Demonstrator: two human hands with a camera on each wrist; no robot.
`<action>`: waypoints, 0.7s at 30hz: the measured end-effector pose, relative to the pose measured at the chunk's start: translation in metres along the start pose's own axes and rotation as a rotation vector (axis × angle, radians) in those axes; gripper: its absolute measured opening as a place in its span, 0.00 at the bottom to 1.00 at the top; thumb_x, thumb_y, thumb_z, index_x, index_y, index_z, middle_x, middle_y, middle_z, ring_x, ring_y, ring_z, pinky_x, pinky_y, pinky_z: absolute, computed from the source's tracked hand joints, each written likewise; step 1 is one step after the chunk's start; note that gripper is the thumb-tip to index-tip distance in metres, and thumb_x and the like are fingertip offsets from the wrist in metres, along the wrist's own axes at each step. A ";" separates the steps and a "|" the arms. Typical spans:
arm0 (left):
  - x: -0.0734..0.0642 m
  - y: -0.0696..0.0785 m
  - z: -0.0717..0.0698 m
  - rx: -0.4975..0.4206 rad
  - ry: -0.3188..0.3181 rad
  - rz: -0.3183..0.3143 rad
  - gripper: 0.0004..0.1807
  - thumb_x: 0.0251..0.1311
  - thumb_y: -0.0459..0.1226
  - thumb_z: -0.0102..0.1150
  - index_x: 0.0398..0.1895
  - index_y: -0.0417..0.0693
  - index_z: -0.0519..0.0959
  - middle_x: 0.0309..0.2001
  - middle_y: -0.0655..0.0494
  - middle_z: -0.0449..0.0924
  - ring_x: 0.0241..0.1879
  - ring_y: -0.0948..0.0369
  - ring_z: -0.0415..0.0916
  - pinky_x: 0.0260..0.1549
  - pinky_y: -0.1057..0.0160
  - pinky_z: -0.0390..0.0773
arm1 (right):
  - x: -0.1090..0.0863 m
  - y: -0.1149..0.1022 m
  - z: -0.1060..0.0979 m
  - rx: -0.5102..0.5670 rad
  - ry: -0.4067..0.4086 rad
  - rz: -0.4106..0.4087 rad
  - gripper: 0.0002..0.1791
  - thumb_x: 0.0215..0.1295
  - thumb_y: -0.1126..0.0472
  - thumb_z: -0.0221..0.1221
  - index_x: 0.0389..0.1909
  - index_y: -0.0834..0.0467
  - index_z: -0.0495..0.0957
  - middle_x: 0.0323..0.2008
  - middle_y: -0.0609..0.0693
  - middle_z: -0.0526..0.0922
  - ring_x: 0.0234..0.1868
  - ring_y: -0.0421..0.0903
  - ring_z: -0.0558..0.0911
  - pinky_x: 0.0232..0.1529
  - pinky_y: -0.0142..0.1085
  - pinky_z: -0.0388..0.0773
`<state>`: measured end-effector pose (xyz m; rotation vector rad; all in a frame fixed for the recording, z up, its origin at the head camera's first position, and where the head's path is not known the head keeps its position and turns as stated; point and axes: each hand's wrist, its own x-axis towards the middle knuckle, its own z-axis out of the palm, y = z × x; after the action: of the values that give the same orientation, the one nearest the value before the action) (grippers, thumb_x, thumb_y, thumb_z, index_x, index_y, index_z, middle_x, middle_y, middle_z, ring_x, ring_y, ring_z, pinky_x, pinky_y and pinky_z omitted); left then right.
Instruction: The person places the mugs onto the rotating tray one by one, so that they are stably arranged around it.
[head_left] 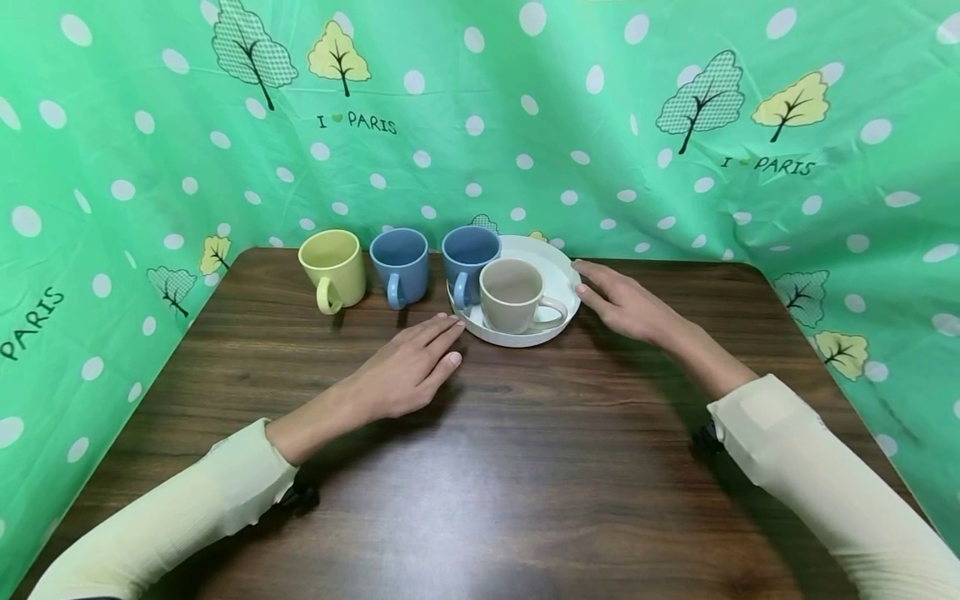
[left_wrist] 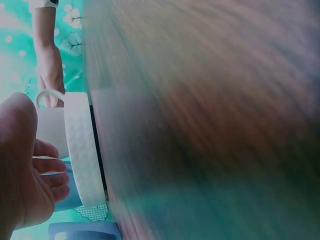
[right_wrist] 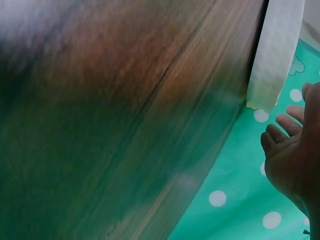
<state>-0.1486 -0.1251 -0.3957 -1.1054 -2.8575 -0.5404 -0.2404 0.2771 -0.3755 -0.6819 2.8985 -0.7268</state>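
The tray (head_left: 517,340), with its grey cup (head_left: 510,296) and blue cup (head_left: 463,268), sits between the straight, empty fingers of the left hand (head_left: 405,367) and right hand (head_left: 628,305); gentle, even pressure should avoid tipping.

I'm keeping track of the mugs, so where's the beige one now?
In the head view, the beige mug stands in the white tray, in front and to the right of the tray's blue mug.

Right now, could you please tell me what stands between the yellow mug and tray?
The head view shows one blue mug between the yellow mug and tray.
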 end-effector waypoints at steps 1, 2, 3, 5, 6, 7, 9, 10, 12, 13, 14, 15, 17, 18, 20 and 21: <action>0.000 0.000 -0.001 -0.003 0.004 -0.004 0.34 0.92 0.49 0.40 0.87 0.36 0.66 0.86 0.36 0.66 0.88 0.39 0.61 0.87 0.36 0.65 | 0.001 0.001 0.000 -0.012 -0.010 -0.010 0.35 0.95 0.46 0.45 0.91 0.60 0.58 0.89 0.65 0.60 0.91 0.66 0.59 0.90 0.66 0.56; -0.001 -0.001 -0.001 -0.008 0.007 -0.008 0.34 0.92 0.49 0.40 0.87 0.36 0.66 0.86 0.36 0.67 0.88 0.39 0.61 0.87 0.35 0.65 | 0.001 0.001 -0.001 -0.026 -0.021 -0.019 0.36 0.95 0.46 0.45 0.91 0.61 0.58 0.90 0.66 0.59 0.91 0.67 0.58 0.90 0.66 0.56; -0.001 -0.001 -0.002 -0.014 0.011 -0.012 0.34 0.92 0.49 0.40 0.87 0.36 0.66 0.86 0.35 0.67 0.88 0.39 0.62 0.87 0.35 0.65 | 0.002 0.002 -0.001 -0.037 -0.030 -0.026 0.36 0.95 0.47 0.45 0.91 0.61 0.57 0.90 0.66 0.59 0.91 0.67 0.57 0.90 0.66 0.55; -0.002 -0.002 -0.003 -0.024 0.017 -0.019 0.33 0.92 0.49 0.41 0.86 0.36 0.67 0.85 0.35 0.68 0.88 0.39 0.62 0.86 0.34 0.66 | 0.003 0.003 -0.002 -0.052 -0.044 -0.032 0.36 0.95 0.47 0.45 0.91 0.62 0.56 0.90 0.67 0.57 0.92 0.68 0.55 0.91 0.67 0.54; -0.003 -0.002 -0.003 -0.029 0.023 -0.022 0.33 0.92 0.49 0.41 0.86 0.36 0.68 0.85 0.35 0.69 0.88 0.38 0.63 0.86 0.34 0.66 | 0.004 0.003 -0.002 -0.059 -0.049 -0.038 0.37 0.95 0.46 0.45 0.91 0.62 0.56 0.90 0.67 0.56 0.92 0.68 0.54 0.91 0.67 0.53; -0.003 -0.003 -0.003 -0.031 0.029 -0.026 0.33 0.92 0.49 0.41 0.86 0.36 0.68 0.85 0.35 0.69 0.87 0.38 0.64 0.86 0.34 0.66 | 0.005 0.004 -0.002 -0.062 -0.054 -0.039 0.37 0.95 0.46 0.45 0.91 0.62 0.55 0.91 0.67 0.55 0.92 0.68 0.53 0.91 0.66 0.52; -0.004 -0.004 -0.004 -0.042 0.047 -0.035 0.33 0.91 0.48 0.42 0.85 0.36 0.69 0.84 0.35 0.70 0.86 0.37 0.65 0.85 0.33 0.67 | 0.006 0.005 -0.002 -0.073 -0.063 -0.039 0.37 0.95 0.46 0.44 0.92 0.62 0.53 0.91 0.66 0.54 0.93 0.68 0.51 0.92 0.66 0.51; -0.005 -0.005 -0.004 -0.048 0.058 -0.042 0.32 0.91 0.48 0.42 0.85 0.36 0.69 0.84 0.35 0.71 0.86 0.37 0.66 0.84 0.32 0.68 | 0.006 0.005 -0.003 -0.078 -0.067 -0.041 0.37 0.95 0.46 0.43 0.92 0.62 0.53 0.92 0.66 0.53 0.93 0.68 0.50 0.92 0.66 0.50; -0.006 -0.007 -0.004 -0.068 0.079 -0.063 0.32 0.91 0.48 0.43 0.84 0.36 0.70 0.83 0.34 0.72 0.84 0.37 0.68 0.84 0.32 0.68 | 0.007 0.006 -0.003 -0.085 -0.070 -0.048 0.37 0.95 0.47 0.43 0.92 0.63 0.52 0.92 0.66 0.52 0.93 0.68 0.50 0.92 0.66 0.50; -0.006 -0.009 -0.004 -0.076 0.090 -0.074 0.32 0.91 0.47 0.43 0.84 0.36 0.70 0.83 0.34 0.72 0.84 0.37 0.69 0.83 0.32 0.69 | 0.008 0.007 -0.003 -0.087 -0.071 -0.049 0.37 0.95 0.47 0.43 0.92 0.63 0.52 0.92 0.66 0.52 0.93 0.68 0.49 0.92 0.66 0.49; -0.006 -0.009 -0.004 -0.088 0.098 -0.088 0.32 0.91 0.48 0.44 0.85 0.37 0.70 0.83 0.35 0.72 0.84 0.38 0.69 0.84 0.32 0.69 | 0.008 0.008 -0.003 -0.093 -0.071 -0.056 0.37 0.95 0.47 0.43 0.92 0.63 0.52 0.92 0.66 0.52 0.93 0.69 0.49 0.92 0.66 0.49; -0.007 -0.010 -0.004 -0.097 0.104 -0.100 0.32 0.91 0.48 0.44 0.85 0.37 0.70 0.82 0.36 0.72 0.84 0.38 0.70 0.83 0.32 0.69 | 0.008 0.008 -0.003 -0.097 -0.070 -0.064 0.36 0.95 0.48 0.43 0.92 0.63 0.53 0.92 0.66 0.53 0.93 0.69 0.49 0.92 0.66 0.50; -0.008 -0.011 -0.005 -0.121 0.113 -0.123 0.32 0.91 0.49 0.45 0.85 0.39 0.70 0.82 0.38 0.72 0.83 0.40 0.70 0.84 0.33 0.68 | 0.009 0.010 -0.003 -0.104 -0.069 -0.081 0.36 0.95 0.49 0.44 0.91 0.63 0.54 0.91 0.67 0.53 0.93 0.70 0.50 0.92 0.66 0.50; -0.009 -0.012 -0.005 -0.129 0.120 -0.131 0.32 0.91 0.50 0.45 0.85 0.39 0.70 0.82 0.39 0.73 0.83 0.41 0.70 0.84 0.33 0.69 | 0.010 0.011 -0.003 -0.107 -0.069 -0.087 0.35 0.95 0.50 0.44 0.91 0.63 0.54 0.91 0.67 0.54 0.93 0.70 0.50 0.92 0.66 0.49; -0.010 -0.012 -0.006 -0.153 0.134 -0.143 0.32 0.91 0.50 0.46 0.85 0.40 0.70 0.81 0.41 0.74 0.83 0.41 0.71 0.84 0.34 0.69 | 0.011 0.013 -0.003 -0.114 -0.071 -0.094 0.35 0.95 0.50 0.44 0.91 0.63 0.54 0.91 0.67 0.54 0.93 0.70 0.50 0.93 0.65 0.49; -0.010 -0.013 -0.006 -0.165 0.142 -0.148 0.31 0.91 0.50 0.46 0.85 0.40 0.70 0.80 0.41 0.75 0.82 0.41 0.71 0.83 0.34 0.69 | 0.011 0.014 -0.003 -0.115 -0.073 -0.093 0.35 0.95 0.50 0.44 0.91 0.63 0.54 0.91 0.67 0.54 0.93 0.69 0.49 0.93 0.65 0.49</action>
<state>-0.1498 -0.1425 -0.3955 -0.8388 -2.8257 -0.8407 -0.2569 0.2849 -0.3790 -0.8422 2.8760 -0.5359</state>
